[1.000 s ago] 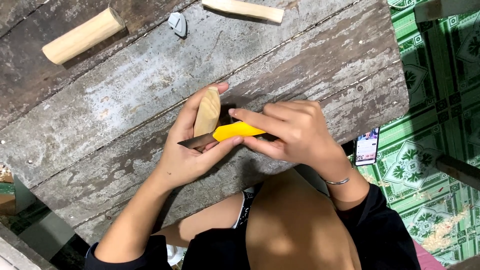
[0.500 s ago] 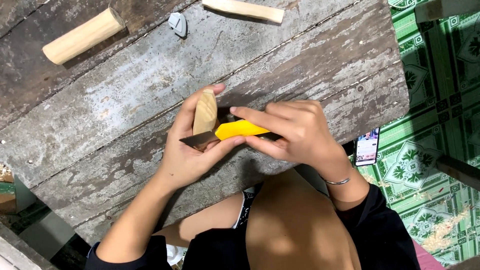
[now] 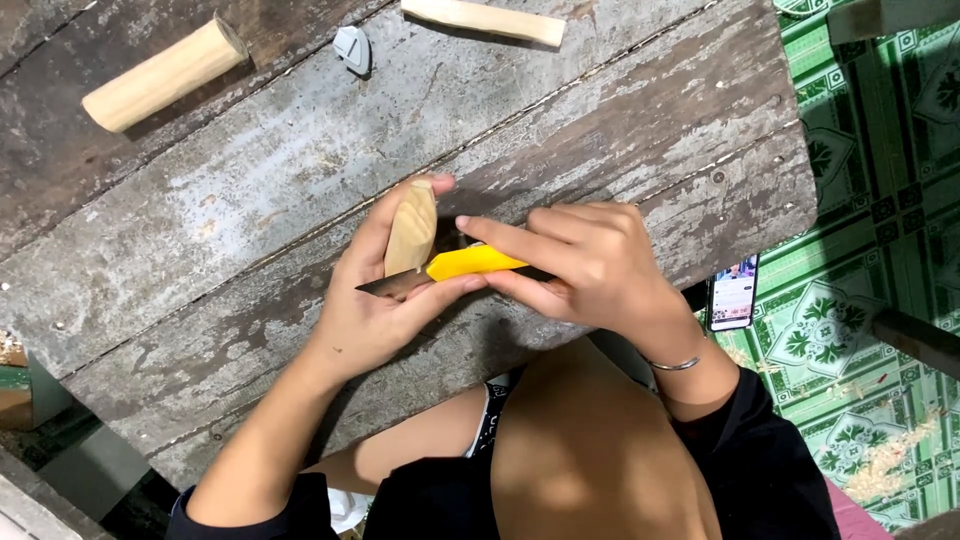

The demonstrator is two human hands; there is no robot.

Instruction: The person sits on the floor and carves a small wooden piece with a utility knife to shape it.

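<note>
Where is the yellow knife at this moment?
In the head view, the yellow knife is near the centre, held in the right hand, its blade against the small wood piece in the left hand.

A lit rectangular phone screen point(image 3: 733, 291) lies on green patterned floor point(image 3: 880, 200).

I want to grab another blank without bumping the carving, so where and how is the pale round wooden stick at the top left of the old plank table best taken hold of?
Grip the pale round wooden stick across its middle, from above. It lies flat and slanted on the weathered plank table, with bare wood on both long sides, so fingers can likely straddle it, well apart from both hands.
</note>
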